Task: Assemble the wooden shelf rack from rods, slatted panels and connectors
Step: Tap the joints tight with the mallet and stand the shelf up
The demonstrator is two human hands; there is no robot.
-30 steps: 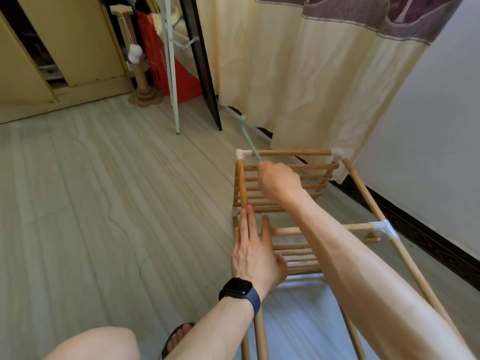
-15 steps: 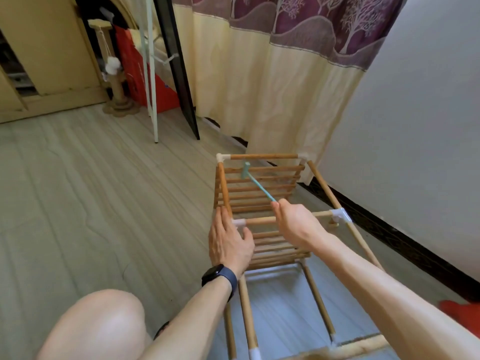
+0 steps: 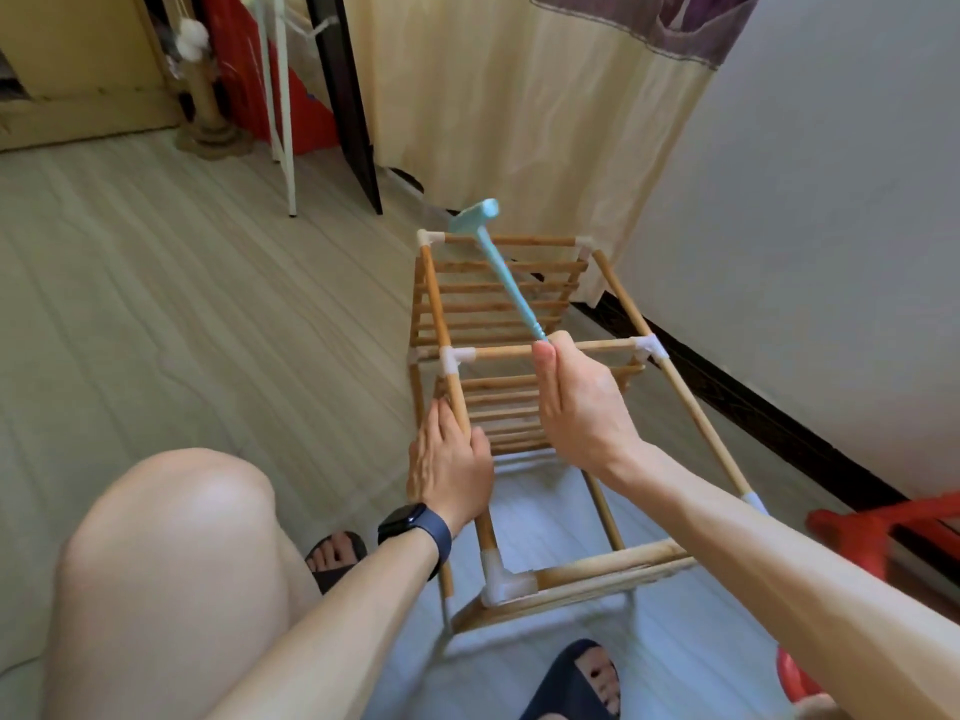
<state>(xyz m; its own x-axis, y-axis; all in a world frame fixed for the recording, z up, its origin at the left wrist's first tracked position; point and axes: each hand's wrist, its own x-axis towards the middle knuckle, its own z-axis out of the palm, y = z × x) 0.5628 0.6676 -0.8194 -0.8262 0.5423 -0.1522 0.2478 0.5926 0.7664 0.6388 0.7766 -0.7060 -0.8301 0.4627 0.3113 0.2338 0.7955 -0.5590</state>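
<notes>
The wooden shelf rack [image 3: 670, 371] lies on its side on the floor, its rods joined by white plastic connectors [image 3: 453, 356] and its slatted panels [image 3: 498, 304] standing upright. My left hand [image 3: 449, 465] rests flat, fingers straight, on the near left rod. My right hand [image 3: 582, 402] grips the handle of a light blue plastic mallet [image 3: 506, 272]. The mallet's head hovers over the far top crossbar, close to the far left corner connector [image 3: 427, 237].
A cream curtain [image 3: 519, 96] and a white wall [image 3: 831, 200] stand right behind the rack. A cat scratching post [image 3: 208, 111] and a white frame leg [image 3: 283, 148] are at the back left. A red object [image 3: 883, 532] sits at the right. My knee and sandalled feet are in front.
My right hand drew back toward me along the rack with the mallet, then raised its head over the far crossbar. My left hand slid nearer along the left rod.
</notes>
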